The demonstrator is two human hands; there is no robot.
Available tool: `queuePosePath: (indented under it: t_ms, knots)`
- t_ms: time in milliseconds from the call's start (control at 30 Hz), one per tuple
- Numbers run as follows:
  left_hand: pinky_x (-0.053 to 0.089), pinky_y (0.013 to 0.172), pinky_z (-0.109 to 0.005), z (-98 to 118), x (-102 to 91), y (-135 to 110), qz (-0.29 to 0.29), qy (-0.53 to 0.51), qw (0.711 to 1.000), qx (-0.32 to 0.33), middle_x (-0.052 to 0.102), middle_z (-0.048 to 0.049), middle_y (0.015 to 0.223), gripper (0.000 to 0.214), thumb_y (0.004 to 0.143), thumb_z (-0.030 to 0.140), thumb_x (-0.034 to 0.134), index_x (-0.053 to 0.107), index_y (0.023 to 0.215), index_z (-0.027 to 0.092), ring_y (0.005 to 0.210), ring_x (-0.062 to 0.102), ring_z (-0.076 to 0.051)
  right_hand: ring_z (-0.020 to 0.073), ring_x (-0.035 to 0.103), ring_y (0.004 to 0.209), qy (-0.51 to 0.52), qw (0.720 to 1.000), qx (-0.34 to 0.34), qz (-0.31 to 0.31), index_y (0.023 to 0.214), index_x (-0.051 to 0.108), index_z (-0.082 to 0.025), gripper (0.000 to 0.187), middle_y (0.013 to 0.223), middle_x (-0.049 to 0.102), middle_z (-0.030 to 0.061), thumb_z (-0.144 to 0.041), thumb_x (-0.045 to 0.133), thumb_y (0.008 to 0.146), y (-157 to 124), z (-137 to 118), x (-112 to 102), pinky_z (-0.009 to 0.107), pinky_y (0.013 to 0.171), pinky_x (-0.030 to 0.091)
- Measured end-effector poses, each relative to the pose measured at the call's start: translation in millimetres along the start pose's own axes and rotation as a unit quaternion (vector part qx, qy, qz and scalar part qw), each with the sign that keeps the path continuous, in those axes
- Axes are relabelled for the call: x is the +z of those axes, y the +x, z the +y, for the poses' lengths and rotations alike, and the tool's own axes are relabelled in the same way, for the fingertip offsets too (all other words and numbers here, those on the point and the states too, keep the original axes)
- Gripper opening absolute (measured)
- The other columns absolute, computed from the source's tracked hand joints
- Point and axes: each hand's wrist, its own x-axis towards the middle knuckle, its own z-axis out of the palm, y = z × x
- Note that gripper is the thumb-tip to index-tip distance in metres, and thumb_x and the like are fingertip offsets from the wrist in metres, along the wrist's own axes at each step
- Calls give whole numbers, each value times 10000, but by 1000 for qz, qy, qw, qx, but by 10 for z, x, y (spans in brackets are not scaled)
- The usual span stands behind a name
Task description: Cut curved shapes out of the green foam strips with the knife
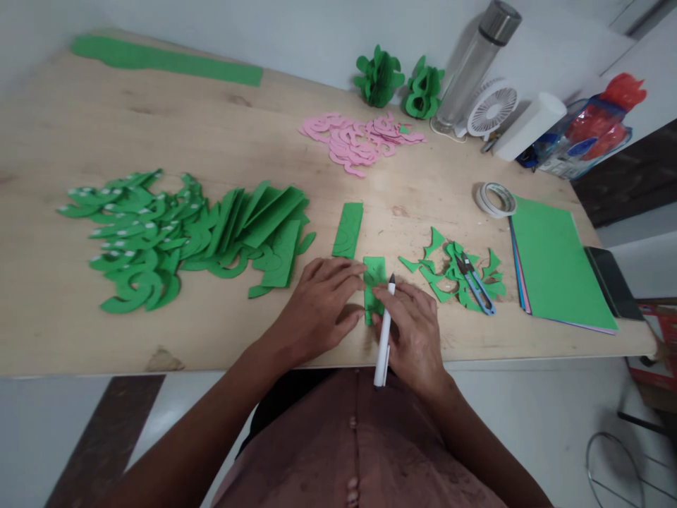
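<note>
A small green paper strip [375, 271] lies on the table in front of me, between my two hands. My left hand [320, 303] rests at its left side, thumb apart from the fingers and fingertips touching the strip's edge. In my right hand [415, 331] is a white marker pen [385, 331], dark tip pointing away from me; fingertips of this hand also touch the strip. Just beyond my left fingers lies another green strip [348, 229] with curved lines drawn on it. Part of the nearer strip is hidden by my fingers.
Left are heaped green paper cutouts [142, 240] and folded green pieces [264, 219]. Right are green scraps [444, 264], thread snips [476, 282], tape rolls [496, 200], paper sheets [553, 261] and a phone [613, 282]. Pink cutouts [360, 141], a bottle [473, 70] and a fan [493, 108] stand behind.
</note>
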Motion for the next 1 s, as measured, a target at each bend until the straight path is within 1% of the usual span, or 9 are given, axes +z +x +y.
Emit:
queuePosePath:
  t_ms: [367,567,700,900,1000]
  knots:
    - [376,1091,-533,9,6,3,7,7,1000,9,642,-82,1336,207,876,236,565,598,1079,219,1282,525,-303,264,572,1191,-6,1000,-16,-5,1285,620,-242,323,1123,738,67,-205,520,980,-6,4,10,430,1006,399]
    - [366,1098,-529,6,5,2,3,6,1000,4,640,-80,1344,201,879,242,568,605,1076,219,1288,519,-299,266,575,1198,-8,1000,-4,-11,1278,628,-250,331,1121,742,66,-195,531,967,-7,-10,13,435,1015,399]
    - [360,1102,-528,8,7,7,-1,5,1000,1,641,-87,1342,203,880,251,571,610,1075,211,1292,516,-302,266,578,1190,-9,1000,-10,-8,1271,629,-235,325,1129,738,75,-185,525,967,-7,-10,13,435,1013,400]
    - [360,1105,-539,6,2,10,-2,-4,1000,-4,632,-81,1356,221,866,241,573,611,1083,227,1298,512,-296,264,582,1184,-17,1000,-10,-8,1339,599,-266,403,1113,742,61,-171,534,953,-13,-2,29,438,1008,407]
    - [366,1099,-546,6,-4,6,0,-5,1000,-1,634,-90,1351,225,860,230,577,612,1082,219,1292,516,-301,263,581,1189,-19,1000,-12,-6,1331,603,-261,396,1120,742,61,-167,534,953,-21,6,40,441,1014,404]
